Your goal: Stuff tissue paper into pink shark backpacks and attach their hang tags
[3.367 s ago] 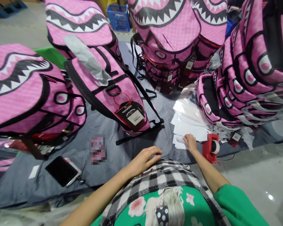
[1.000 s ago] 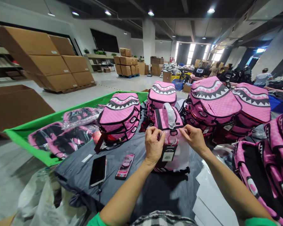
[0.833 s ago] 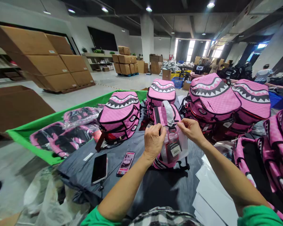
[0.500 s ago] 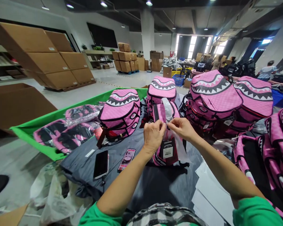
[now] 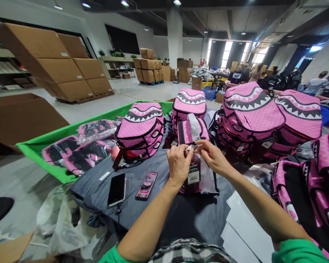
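Observation:
A small pink backpack (image 5: 182, 131) stands on the dark cloth-covered table in front of me. White wrapping (image 5: 193, 126) covers its top handle. A dark red hang tag (image 5: 192, 182) with a white barcode label lies against its front. A thin whitish sheet (image 5: 209, 179) hangs down its right side. My left hand (image 5: 178, 160) and my right hand (image 5: 210, 155) meet above the tag with fingertips pinched together. A small pale piece shows between them; my fingers hide most of it.
Larger pink backpacks with shark-teeth prints (image 5: 141, 128) stand behind and to both sides. Two phones (image 5: 116, 189) lie at left, white sheets (image 5: 244, 226) at right. A green-edged bin (image 5: 44, 160) holds plastic-wrapped bags. Cardboard boxes (image 5: 57, 69) are stacked beyond.
Both hands have lowered slightly and drawn in over the top of the hang tag. My right fingers now curl in more. The view has shifted slightly.

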The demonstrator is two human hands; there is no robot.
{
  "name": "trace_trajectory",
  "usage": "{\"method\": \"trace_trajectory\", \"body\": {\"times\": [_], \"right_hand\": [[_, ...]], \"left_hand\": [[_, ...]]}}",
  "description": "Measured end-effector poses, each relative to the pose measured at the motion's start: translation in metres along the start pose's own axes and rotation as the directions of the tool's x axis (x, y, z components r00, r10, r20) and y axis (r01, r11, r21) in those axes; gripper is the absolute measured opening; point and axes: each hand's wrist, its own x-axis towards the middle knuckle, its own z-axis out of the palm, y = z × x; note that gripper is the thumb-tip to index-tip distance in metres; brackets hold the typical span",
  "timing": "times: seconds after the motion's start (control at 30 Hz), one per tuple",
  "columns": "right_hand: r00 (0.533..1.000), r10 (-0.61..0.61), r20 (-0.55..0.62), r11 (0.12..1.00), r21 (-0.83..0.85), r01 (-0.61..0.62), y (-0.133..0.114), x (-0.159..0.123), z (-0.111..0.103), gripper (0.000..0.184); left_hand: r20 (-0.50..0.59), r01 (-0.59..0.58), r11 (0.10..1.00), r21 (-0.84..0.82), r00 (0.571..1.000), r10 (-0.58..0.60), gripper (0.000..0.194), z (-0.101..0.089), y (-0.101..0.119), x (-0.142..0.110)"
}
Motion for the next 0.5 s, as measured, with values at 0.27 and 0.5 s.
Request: {"method": "trace_trajectory", "body": {"times": [0.27, 0.5], "right_hand": [[0.679, -0.536, 0.502, 0.518, -0.438, 0.734, 0.023, 0.039, -0.052, 0.032], [0.553, -0.559, 0.618, 0.417, -0.366, 0.832, 0.015, 0.082, -0.042, 0.023]], "left_hand": [[-0.129, -0.004, 0.998, -0.063, 0.992, -0.004, 0.01, 0.007, -0.003, -0.003], [-0.242, -0.076, 0.995, 0.063, 0.966, 0.09, 0.02, 0.001, 0.009, 0.007]]}}
